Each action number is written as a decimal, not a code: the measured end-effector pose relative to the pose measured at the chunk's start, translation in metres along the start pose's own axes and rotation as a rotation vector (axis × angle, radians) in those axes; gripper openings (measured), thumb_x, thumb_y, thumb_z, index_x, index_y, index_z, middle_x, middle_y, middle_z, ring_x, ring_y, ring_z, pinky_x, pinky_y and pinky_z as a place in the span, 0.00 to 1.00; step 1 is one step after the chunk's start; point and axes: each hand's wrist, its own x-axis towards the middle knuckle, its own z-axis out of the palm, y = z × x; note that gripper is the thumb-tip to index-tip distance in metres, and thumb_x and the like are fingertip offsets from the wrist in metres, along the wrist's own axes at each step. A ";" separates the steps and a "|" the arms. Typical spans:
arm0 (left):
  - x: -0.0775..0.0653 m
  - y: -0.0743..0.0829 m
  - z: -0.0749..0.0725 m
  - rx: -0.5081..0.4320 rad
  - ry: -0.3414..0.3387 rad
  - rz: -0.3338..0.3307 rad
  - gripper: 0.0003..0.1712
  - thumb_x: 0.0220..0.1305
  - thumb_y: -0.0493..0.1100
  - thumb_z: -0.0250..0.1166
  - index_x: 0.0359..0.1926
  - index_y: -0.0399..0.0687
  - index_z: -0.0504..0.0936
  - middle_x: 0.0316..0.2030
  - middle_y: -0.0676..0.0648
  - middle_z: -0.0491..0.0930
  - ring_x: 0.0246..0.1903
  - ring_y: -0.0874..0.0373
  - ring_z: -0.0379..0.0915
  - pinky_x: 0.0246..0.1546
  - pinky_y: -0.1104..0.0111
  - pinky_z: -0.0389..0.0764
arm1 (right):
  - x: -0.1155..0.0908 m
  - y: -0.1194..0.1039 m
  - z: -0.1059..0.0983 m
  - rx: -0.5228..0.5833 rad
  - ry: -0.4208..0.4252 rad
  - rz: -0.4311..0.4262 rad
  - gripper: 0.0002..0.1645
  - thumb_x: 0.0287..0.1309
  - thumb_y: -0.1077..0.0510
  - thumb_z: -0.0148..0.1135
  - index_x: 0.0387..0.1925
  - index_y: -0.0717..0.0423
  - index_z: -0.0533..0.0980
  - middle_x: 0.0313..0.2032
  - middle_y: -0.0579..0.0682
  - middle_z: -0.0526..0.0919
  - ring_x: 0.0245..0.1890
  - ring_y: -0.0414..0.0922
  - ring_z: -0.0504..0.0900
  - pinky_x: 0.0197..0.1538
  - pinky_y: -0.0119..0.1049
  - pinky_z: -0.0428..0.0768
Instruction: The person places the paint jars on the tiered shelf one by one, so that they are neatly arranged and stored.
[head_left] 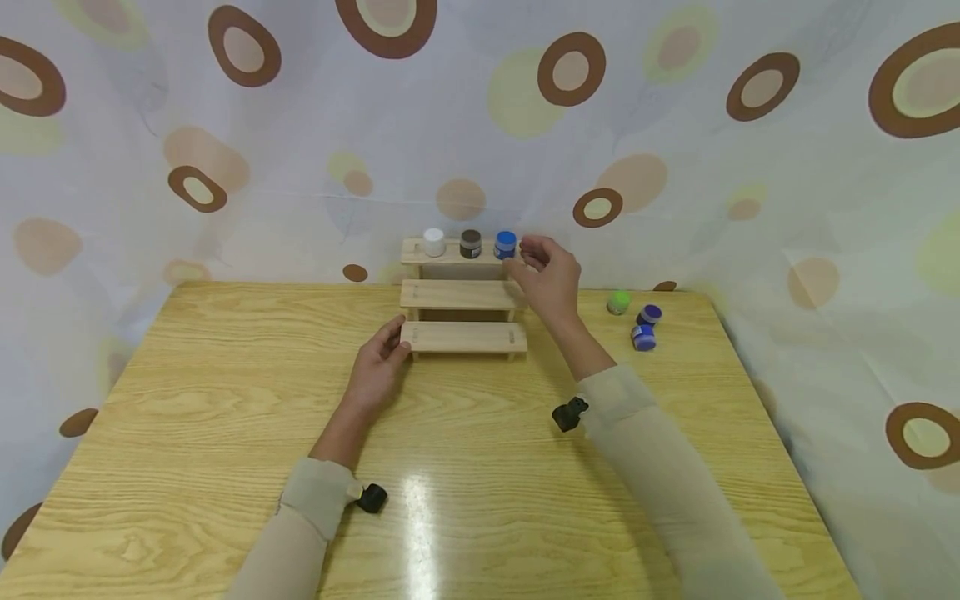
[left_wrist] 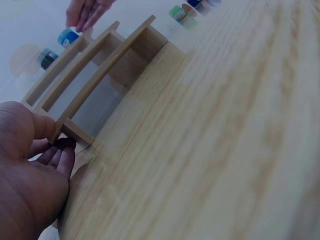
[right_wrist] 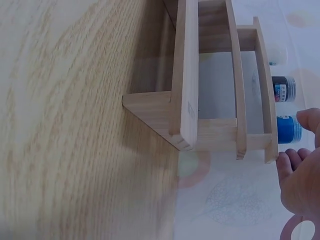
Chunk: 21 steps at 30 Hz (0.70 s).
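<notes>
A three-step wooden display rack (head_left: pixel 463 337) stands against the back of the table. My left hand (head_left: pixel 375 371) grips the left end of its lowest step, thumb on the near side; the left wrist view shows that grip close up. Along the top step sit a white jar (head_left: pixel 433 242), a dark brown jar (head_left: pixel 470 244) and a blue jar (head_left: pixel 506 245). At the top step's right end, my right hand (head_left: pixel 551 279) is beside the blue jar, thumb and fingers parted. In the right wrist view the thumb is close to the blue jar's lid; whether they touch, I cannot tell.
To the right of the rack, a green-lidded jar (head_left: pixel 618 302), a dark purple jar (head_left: pixel 649 315) and a violet-blue jar (head_left: pixel 643 337) are on the wooden table (head_left: pixel 225 400). A patterned cloth (head_left: pixel 300 150) hangs behind the table.
</notes>
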 end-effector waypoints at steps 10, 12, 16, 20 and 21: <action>0.002 0.000 0.000 -0.019 0.007 -0.006 0.32 0.84 0.36 0.52 0.83 0.39 0.57 0.77 0.37 0.64 0.73 0.46 0.65 0.71 0.65 0.71 | -0.013 0.011 -0.010 0.005 0.058 0.002 0.26 0.61 0.63 0.77 0.57 0.73 0.80 0.55 0.69 0.84 0.56 0.60 0.84 0.62 0.41 0.84; 0.002 0.000 0.000 -0.016 0.004 -0.005 0.32 0.84 0.36 0.52 0.83 0.39 0.56 0.77 0.37 0.64 0.73 0.45 0.65 0.72 0.63 0.71 | -0.017 0.015 -0.013 -0.006 0.063 0.008 0.25 0.61 0.62 0.77 0.56 0.72 0.81 0.54 0.68 0.84 0.55 0.58 0.85 0.61 0.42 0.84; 0.000 0.000 0.000 -0.013 0.006 -0.010 0.32 0.84 0.36 0.52 0.83 0.38 0.56 0.77 0.36 0.63 0.73 0.45 0.65 0.71 0.65 0.71 | -0.026 0.023 -0.018 -0.027 0.069 0.034 0.23 0.62 0.62 0.76 0.55 0.72 0.82 0.52 0.68 0.85 0.54 0.58 0.85 0.60 0.44 0.84; -0.001 0.000 0.000 -0.010 0.009 -0.009 0.32 0.84 0.35 0.52 0.83 0.39 0.56 0.77 0.36 0.64 0.73 0.45 0.65 0.69 0.68 0.73 | -0.032 0.028 -0.024 -0.012 0.072 0.052 0.22 0.63 0.62 0.75 0.54 0.72 0.82 0.52 0.69 0.85 0.53 0.59 0.85 0.60 0.46 0.84; -0.001 0.000 0.000 -0.008 0.010 -0.007 0.32 0.84 0.36 0.52 0.83 0.39 0.56 0.76 0.36 0.64 0.72 0.45 0.66 0.68 0.69 0.73 | -0.034 0.029 -0.025 -0.002 0.070 0.057 0.22 0.63 0.63 0.75 0.54 0.72 0.82 0.52 0.70 0.85 0.53 0.59 0.85 0.60 0.45 0.84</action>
